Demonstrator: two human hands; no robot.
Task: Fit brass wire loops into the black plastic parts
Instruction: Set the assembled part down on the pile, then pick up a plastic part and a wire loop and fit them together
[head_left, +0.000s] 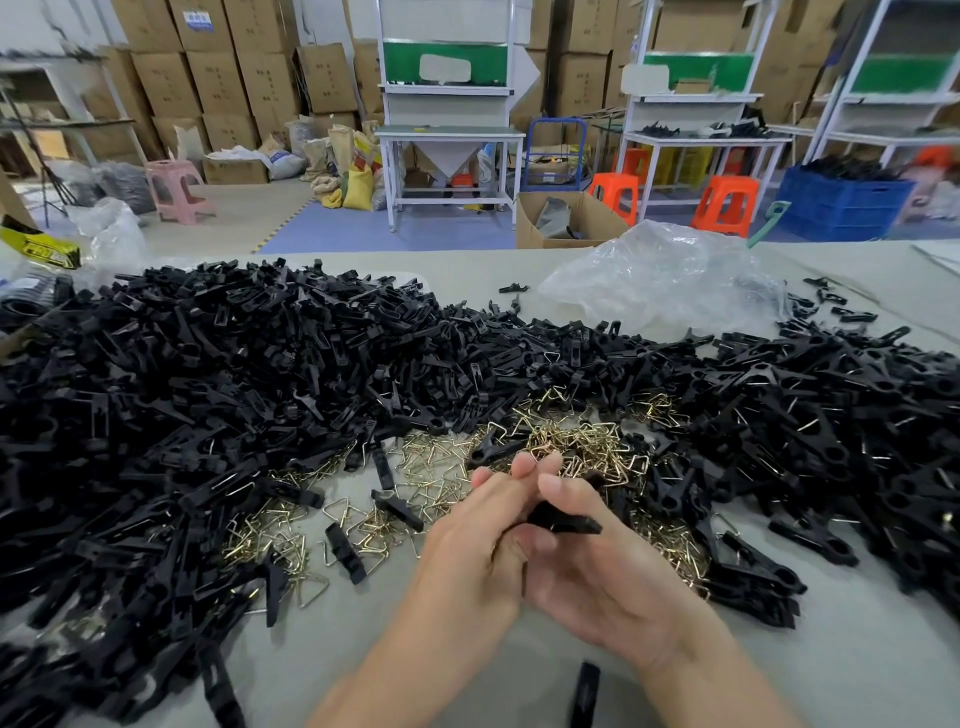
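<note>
Black plastic part (563, 522): flat, elongated, matte. Held over near edge of brass wire loops (441, 483), which are triangular and scattered on tabletop (831, 665). Left hand (467, 551) and right hand (602, 566) pressed together, fingers curled, both gripping part; one end protrudes rightward. Pile of black parts (234, 374) rings loops left, behind, right. Clear plastic bag (660, 275) well behind loops.

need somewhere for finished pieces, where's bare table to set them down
Bare table at the near edge, left of the left forearm, and the near right corner below the right-hand heap. A small far strip left of the clear plastic bag. Crowded: black plastic parts and brass wire loops across the middle.
</note>
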